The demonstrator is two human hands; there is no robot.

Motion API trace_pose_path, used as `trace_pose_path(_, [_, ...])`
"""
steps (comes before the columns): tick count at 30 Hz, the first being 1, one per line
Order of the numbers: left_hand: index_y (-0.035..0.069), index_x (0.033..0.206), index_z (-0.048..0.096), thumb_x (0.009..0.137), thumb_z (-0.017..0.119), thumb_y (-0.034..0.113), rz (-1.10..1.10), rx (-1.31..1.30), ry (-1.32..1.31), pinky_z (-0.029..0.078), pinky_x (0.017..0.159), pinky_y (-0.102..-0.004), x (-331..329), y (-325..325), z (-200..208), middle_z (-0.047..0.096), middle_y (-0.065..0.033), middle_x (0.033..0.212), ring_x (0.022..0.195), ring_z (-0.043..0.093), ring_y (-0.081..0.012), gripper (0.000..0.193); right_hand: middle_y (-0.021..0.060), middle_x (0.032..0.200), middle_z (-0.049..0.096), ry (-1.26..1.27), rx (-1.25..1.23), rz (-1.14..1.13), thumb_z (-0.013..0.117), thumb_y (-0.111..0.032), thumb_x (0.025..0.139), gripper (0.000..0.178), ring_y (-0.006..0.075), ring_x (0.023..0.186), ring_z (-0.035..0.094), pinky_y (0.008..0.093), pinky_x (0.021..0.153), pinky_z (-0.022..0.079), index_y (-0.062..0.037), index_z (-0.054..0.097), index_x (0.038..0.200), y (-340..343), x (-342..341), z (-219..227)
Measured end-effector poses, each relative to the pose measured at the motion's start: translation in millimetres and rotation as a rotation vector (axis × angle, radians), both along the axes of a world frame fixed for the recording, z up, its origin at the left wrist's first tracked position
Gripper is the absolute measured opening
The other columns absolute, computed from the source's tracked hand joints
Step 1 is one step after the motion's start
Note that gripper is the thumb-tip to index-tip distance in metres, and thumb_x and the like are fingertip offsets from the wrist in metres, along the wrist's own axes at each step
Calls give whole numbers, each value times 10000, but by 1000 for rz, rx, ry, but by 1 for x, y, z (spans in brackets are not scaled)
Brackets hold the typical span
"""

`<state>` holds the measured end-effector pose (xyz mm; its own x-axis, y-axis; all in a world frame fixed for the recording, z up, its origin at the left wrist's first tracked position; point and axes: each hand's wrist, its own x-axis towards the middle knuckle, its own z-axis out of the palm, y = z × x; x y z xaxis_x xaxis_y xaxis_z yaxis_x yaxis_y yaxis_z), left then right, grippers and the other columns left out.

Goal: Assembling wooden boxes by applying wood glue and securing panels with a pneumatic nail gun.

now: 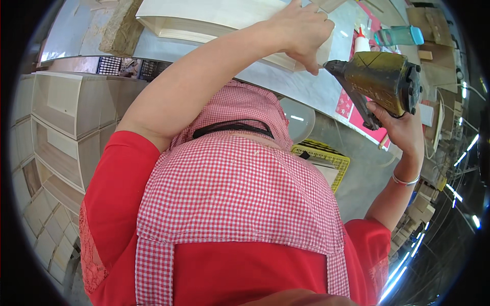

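A long pale wooden box [191, 29] lies on the light worktable [319, 94] in front of me. My left hand [304, 34] reaches across to the box's right end and grips its corner, thumb down along the near side. In my right hand [406, 131] is a worn yellow and black pneumatic nail gun [380, 76], fingers wrapped round its handle. The gun's nose points left and comes close to my left thumb at the box's end. Whether the nose touches the wood I cannot tell.
Beyond the nail gun stand a white glue bottle [361, 45] with a red cap and a teal drinking bottle [395, 35]. A rough brown block [121, 28] sits at the table's left. Wooden boxes [56, 104] are stacked at my left. A yellow crate [341, 164] is below the table edge.
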<state>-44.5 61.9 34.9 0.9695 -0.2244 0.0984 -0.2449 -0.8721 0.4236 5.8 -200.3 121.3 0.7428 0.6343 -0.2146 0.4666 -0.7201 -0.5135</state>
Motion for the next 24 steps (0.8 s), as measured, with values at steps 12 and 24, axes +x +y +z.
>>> trace_pose_path(12, [-18, 1050, 615, 548, 861, 508, 65, 78, -188, 416, 935, -405, 7, -6, -40, 617, -145, 1054, 1089, 545, -296, 768, 64, 927, 719, -32, 50, -42, 835, -120, 770, 365, 115, 818, 640, 307, 762, 527, 16, 655, 1056, 22, 33, 6])
trace_pose_path(24, [-17, 1051, 620, 547, 865, 515, 58, 83, -172, 410, 898, -393, 6, -5, -37, 622, -134, 1045, 1054, 549, -276, 773, 49, 962, 715, -13, 97, 29, 818, -88, 787, 354, 103, 839, 634, 294, 772, 527, 11, 646, 1080, 34, 53, -3])
